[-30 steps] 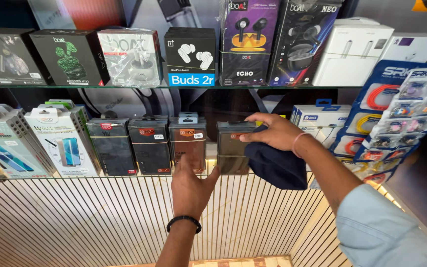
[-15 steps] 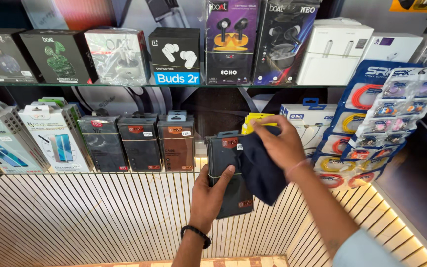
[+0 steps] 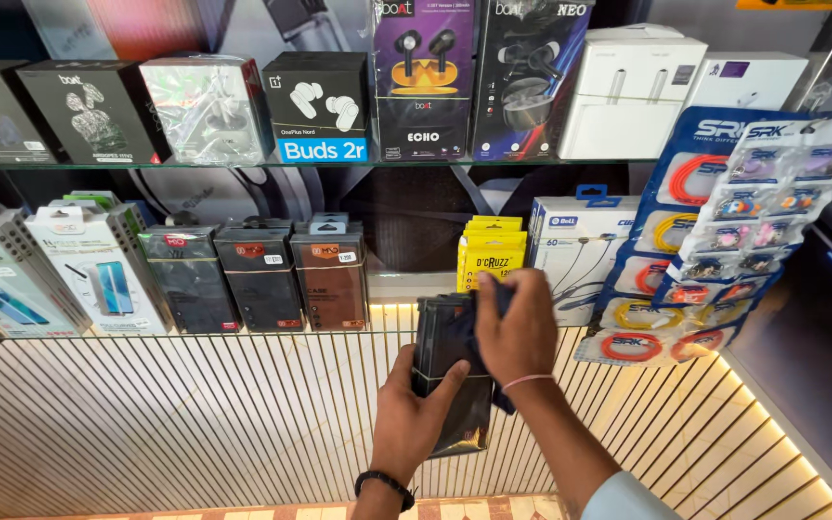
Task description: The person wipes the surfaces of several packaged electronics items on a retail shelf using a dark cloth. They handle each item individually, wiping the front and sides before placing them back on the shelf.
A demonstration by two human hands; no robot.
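Observation:
My left hand (image 3: 414, 416) grips a stack of dark flat phone-case packages (image 3: 447, 371) from below, held upright in front of the lower glass shelf (image 3: 195, 334). Pressed against the front of that stack, my right hand (image 3: 517, 332) holds a dark blue cloth (image 3: 469, 332), most of it hidden under the palm. A black band sits on my left wrist and a thin pink one on my right. On the shelf there is a gap between the dark hanging packages (image 3: 331, 274) and the yellow packets (image 3: 492, 252).
Earbud boxes (image 3: 320, 106) and white boxes (image 3: 636, 91) line the upper shelf. Screen-protector packs (image 3: 98, 274) stand at lower left. A blue card of coloured cables (image 3: 686, 241) hangs at right. A ribbed, lit panel (image 3: 195, 424) runs below the shelf.
The dark package stack came off the lower shelf and down toward me. My left hand took hold of its lower part; my right hand with the cloth moved down over its front.

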